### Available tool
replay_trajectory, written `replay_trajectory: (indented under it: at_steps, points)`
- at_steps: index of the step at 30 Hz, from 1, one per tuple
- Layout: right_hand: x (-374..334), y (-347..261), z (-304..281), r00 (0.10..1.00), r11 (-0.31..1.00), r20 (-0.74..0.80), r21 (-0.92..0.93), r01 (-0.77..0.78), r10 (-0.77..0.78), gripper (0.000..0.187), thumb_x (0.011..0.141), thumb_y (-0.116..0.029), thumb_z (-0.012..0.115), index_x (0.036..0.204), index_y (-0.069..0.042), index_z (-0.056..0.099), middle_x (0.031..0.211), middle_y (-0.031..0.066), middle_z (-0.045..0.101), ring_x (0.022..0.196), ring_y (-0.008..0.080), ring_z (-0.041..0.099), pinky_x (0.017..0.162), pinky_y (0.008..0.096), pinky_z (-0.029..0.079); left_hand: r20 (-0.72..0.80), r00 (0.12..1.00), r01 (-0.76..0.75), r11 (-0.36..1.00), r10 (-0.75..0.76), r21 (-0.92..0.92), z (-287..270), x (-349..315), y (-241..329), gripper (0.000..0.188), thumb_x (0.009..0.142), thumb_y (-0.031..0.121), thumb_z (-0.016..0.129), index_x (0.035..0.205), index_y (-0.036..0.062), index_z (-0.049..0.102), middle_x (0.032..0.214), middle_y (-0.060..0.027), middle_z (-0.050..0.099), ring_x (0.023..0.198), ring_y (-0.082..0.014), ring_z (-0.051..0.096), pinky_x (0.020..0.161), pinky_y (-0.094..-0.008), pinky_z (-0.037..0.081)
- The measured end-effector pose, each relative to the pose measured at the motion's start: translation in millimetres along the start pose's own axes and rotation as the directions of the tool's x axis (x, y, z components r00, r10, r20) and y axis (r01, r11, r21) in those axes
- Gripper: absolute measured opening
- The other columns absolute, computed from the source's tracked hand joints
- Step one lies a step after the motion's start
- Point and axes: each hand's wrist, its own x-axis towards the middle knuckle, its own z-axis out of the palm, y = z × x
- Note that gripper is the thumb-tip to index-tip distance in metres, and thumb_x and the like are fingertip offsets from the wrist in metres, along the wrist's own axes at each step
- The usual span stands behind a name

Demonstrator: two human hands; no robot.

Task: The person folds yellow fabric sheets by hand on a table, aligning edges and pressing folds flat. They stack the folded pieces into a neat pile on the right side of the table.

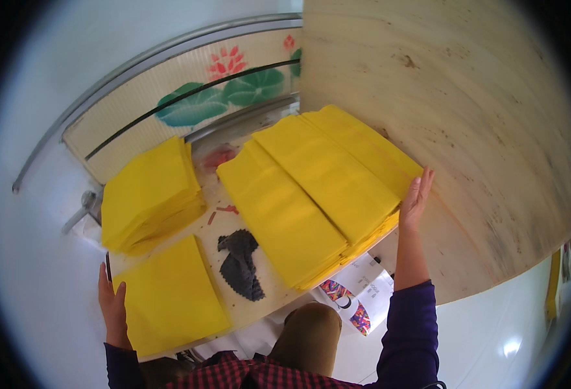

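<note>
The wide yellow stack (314, 198) on the counter (211, 248), long edges running far-left to near-right, lies left of the nearer right hand (415, 200), whose straight, unclasped fingers (426, 177) meet its corner; the left hand (113, 305), open-palmed, seemingly empty, flanks the yellow sheet (172, 295).

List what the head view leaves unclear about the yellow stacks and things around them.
In the head view:
Small reddish object: blurred, kind unclear.
White, multicoloured-print package: upper part hidden by the pale tabletop.
Layers of the large, rectangular yellow stack: too thin to count.
Bare left hand beside flat yellow rectangle: contact unclear from above.
</note>
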Motion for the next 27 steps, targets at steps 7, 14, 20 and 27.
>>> replay_trajectory:
  at_steps: [7,14,20,27]
  points:
    - [7.8,7.5,-6.5,0.999,0.997,0.038,-0.072,-0.010,0.012,0.063,0.101,-0.048,0.033,0.145,-0.003,0.033,0.154,0.0237,0.020,0.144,0.0350,0.017,0.116,0.0418,0.016,-0.004,0.999,-0.041,0.998,0.041,-0.049,-20.8,-23.6,-28.9,0.065,0.089,-0.003,0.051,0.147,-0.0040,0.022,0.152,-0.0164,0.029,0.138,-0.0238,0.032,0.112,-0.0340,0.026]
    - [-38.3,-73.5,-30.1,0.982,0.984,0.055,0.018,0.180,-0.181,0.058,0.102,-0.041,0.034,0.141,0.002,0.037,0.151,0.0234,0.028,0.141,0.0350,0.024,0.114,0.0423,0.020,-0.033,0.999,0.004,0.998,-0.007,-0.070,-48.4,-57.1,-49.4,0.064,0.089,-0.002,0.052,0.147,-0.0035,0.024,0.152,-0.0164,0.028,0.139,-0.0241,0.031,0.112,-0.0351,0.025]
    - [-180.6,-159.9,-33.7,0.907,0.929,0.272,0.276,0.248,-0.322,0.053,0.102,-0.035,0.036,0.136,0.004,0.042,0.145,0.0220,0.038,0.134,0.0340,0.037,0.111,0.0426,0.026,-0.121,0.988,0.083,0.991,-0.095,-0.104,-75.5,-83.9,-89.4,0.065,0.088,-0.004,0.054,0.146,-0.0043,0.025,0.153,-0.0164,0.028,0.142,-0.0236,0.025,0.115,-0.0350,0.019]
    - [-291.8,-178.1,4.8,0.560,0.943,0.775,0.331,0.034,-0.292,0.042,0.088,-0.012,0.059,0.127,0.000,0.050,0.136,0.0219,0.046,0.122,0.0370,0.048,0.104,0.0419,0.036,-0.147,0.981,0.109,0.987,-0.125,-0.115,-96.1,-116.2,-126.4,0.063,0.086,-0.004,0.057,0.143,-0.0047,0.031,0.149,-0.0170,0.035,0.139,-0.0233,0.032,0.114,-0.0338,0.023]
